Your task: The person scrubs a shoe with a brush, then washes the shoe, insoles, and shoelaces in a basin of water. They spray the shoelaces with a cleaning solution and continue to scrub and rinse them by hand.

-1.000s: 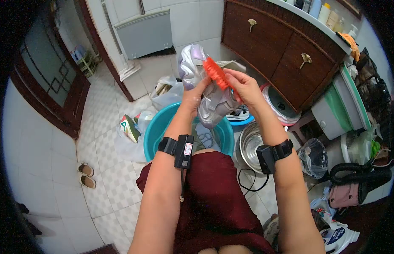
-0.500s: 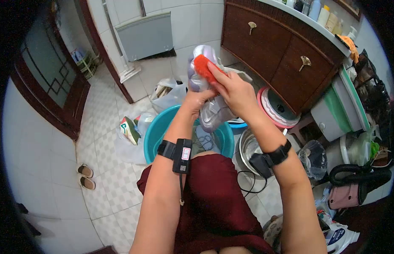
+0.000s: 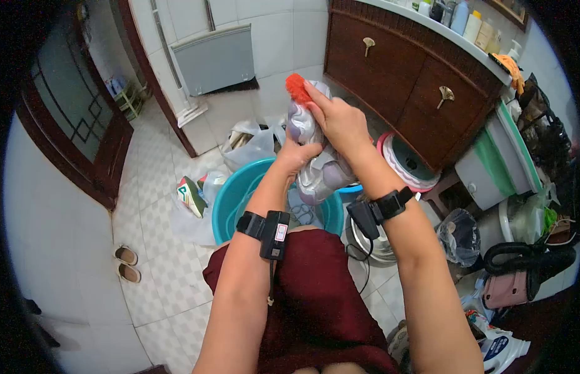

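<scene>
Head view, looking down over the person's lap: a pale silver-lilac sneaker (image 3: pixel 318 159) was held upright above a teal basin (image 3: pixel 231 193) that stood on the tiled floor (image 3: pixel 159 249). The left hand (image 3: pixel 296 156) was closed around the shoe's middle from below, fingers wrapped on its side. The right hand (image 3: pixel 337 121) was clamped on an orange brush (image 3: pixel 296 88), pressing the bristles against the upper end of the sneaker; only the brush's far tip showed past the fingers. Both forearms rose from the lap and converged at the shoe, each wrist carrying a black strapped device, the right wrist bent downward over the work. Judged from this pose, scrubbing would go best with the left hand gripping firmly to brace the shoe against the brush pressure, short strokes kept over the basin so drips fall inside it, and the shoe turned a little at a time to reach each panel. A steel bowl (image 3: pixel 380 246) sat just beside the basin, partly hidden by the right forearm. Wooden cabinet doors (image 3: pixel 402 81) stood behind, and a pair of slippers (image 3: pixel 126 264) lay well apart on the floor.
</scene>
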`<state>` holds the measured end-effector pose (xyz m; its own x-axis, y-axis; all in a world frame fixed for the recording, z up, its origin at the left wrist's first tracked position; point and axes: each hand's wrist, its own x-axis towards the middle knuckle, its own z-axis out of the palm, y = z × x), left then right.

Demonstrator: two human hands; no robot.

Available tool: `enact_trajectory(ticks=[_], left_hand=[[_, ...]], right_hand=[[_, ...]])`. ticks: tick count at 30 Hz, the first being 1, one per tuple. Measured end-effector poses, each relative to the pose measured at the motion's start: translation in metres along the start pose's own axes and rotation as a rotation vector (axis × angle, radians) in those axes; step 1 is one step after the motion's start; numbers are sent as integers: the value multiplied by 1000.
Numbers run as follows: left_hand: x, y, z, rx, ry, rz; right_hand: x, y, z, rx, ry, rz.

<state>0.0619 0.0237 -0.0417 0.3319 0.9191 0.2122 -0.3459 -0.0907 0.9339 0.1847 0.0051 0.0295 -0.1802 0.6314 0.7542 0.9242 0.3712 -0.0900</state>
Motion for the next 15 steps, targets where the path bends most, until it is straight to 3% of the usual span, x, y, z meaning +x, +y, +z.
enact_trajectory(ticks=[3,4,5,6,7,9,12,15], left_hand=[[2,0,-14,22,56,-69],[2,2,-21,24,61,-98],[3,2,-25,30,61,-126],[2,-2,-23,146,158,-32],[2,-7,-22,111,109,-61],[1,-6,-15,50,-4,-122],[-5,0,-1,78,14,-57],[0,3,-6,85,37,-19]], right_hand=[[-30,6,10,182,72,-115],[-50,2,4,90,-71,-144],[-50,3,4,68,-72,-147],[-49,3,1,44,-73,-150],[-51,3,-3,23,-76,-146],[-22,11,-5,48,-72,-10],[10,20,-4,17,-140,123],[-10,15,-3,92,-89,94]])
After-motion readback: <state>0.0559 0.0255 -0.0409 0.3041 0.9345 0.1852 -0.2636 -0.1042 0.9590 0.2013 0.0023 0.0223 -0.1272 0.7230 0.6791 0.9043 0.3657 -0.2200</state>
